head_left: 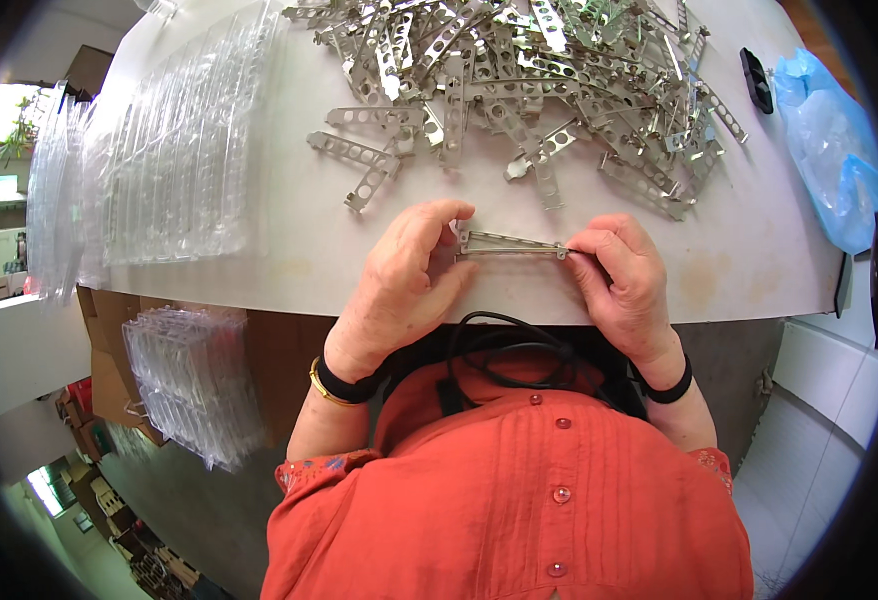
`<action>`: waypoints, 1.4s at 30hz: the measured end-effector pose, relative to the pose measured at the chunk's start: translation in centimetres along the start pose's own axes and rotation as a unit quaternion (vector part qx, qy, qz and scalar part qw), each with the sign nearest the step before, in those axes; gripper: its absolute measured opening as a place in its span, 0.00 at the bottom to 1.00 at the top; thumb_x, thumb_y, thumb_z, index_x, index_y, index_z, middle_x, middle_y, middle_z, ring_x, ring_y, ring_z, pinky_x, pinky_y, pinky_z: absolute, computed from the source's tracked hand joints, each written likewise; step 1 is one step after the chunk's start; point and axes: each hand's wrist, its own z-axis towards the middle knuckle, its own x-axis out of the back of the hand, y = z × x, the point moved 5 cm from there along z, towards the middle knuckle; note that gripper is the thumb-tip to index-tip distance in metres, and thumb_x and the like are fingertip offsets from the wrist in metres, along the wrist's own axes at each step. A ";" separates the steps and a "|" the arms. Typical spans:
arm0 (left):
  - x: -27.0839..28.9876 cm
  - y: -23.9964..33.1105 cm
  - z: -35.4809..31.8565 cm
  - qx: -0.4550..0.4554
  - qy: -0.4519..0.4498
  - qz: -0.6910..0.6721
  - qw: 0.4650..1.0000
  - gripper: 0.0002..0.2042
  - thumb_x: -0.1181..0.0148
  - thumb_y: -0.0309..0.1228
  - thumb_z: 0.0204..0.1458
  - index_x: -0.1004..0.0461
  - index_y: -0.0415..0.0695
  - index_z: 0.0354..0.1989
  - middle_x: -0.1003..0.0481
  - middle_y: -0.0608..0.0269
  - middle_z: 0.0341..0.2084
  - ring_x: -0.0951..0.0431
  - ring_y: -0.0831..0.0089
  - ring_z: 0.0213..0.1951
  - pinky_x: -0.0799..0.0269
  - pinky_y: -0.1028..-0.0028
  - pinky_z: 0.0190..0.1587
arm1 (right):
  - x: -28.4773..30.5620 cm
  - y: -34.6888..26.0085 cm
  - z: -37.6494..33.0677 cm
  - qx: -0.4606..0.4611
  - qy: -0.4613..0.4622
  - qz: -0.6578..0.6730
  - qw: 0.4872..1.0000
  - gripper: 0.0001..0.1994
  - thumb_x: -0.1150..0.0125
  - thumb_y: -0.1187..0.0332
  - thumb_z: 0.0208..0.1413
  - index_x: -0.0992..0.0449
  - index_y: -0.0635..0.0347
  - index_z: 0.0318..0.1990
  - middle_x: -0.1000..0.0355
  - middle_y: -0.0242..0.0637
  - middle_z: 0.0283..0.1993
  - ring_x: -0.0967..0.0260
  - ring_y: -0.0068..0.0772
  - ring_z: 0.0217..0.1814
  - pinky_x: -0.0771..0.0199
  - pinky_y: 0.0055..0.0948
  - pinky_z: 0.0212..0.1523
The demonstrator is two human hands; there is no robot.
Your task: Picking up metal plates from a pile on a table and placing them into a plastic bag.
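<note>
Between my hands, just above the near part of the white table, is a thin perforated metal bracket. Its wide end lies at my left hand, whose thumb and fingers curve around that end in a loose pinch. The narrow right end is gripped between the thumb and forefinger of my right hand. Beyond my hands spreads a large heap of similar metal brackets, long strips with round holes and bent ends. A few loose ones lie at the heap's near left edge.
Stacked clear plastic trays cover the table's left side, and more trays sit below in a cardboard box. At the right edge are a blue plastic bag and a small black object. A black cable loops at my waist.
</note>
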 end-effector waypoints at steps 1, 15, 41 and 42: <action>0.1 0.1 0.1 0.020 -0.021 -0.009 1.000 0.22 0.35 0.14 0.45 0.27 0.40 0.52 0.26 0.62 0.38 0.25 0.72 0.38 0.26 0.73 0.42 | 0.0 0.0 0.0 0.001 -0.001 -0.002 1.000 0.09 0.31 0.79 0.47 0.23 0.60 0.35 0.29 0.38 0.36 0.30 0.42 0.37 0.29 0.35 0.37; 0.1 -0.6 0.0 0.049 -0.046 -0.056 0.996 0.22 0.37 0.14 0.46 0.28 0.40 0.52 0.24 0.63 0.43 0.25 0.72 0.40 0.24 0.73 0.46 | 0.0 0.0 0.0 -0.001 0.003 -0.005 1.000 0.09 0.30 0.79 0.46 0.24 0.60 0.34 0.29 0.39 0.36 0.30 0.41 0.36 0.29 0.35 0.37; 0.2 -0.6 0.0 -0.006 -0.021 -0.037 0.999 0.21 0.35 0.14 0.45 0.26 0.40 0.50 0.25 0.58 0.38 0.24 0.67 0.34 0.25 0.69 0.39 | 0.1 0.2 0.0 -0.014 -0.013 0.014 1.000 0.11 0.30 0.80 0.44 0.22 0.59 0.36 0.29 0.38 0.38 0.29 0.38 0.37 0.28 0.32 0.35; 0.2 -0.6 0.0 -0.006 -0.021 -0.037 0.999 0.21 0.35 0.14 0.45 0.26 0.40 0.50 0.25 0.58 0.38 0.24 0.67 0.34 0.25 0.69 0.39 | 0.1 0.2 0.0 -0.014 -0.013 0.013 1.000 0.11 0.30 0.80 0.44 0.22 0.59 0.36 0.29 0.38 0.38 0.29 0.38 0.37 0.28 0.32 0.35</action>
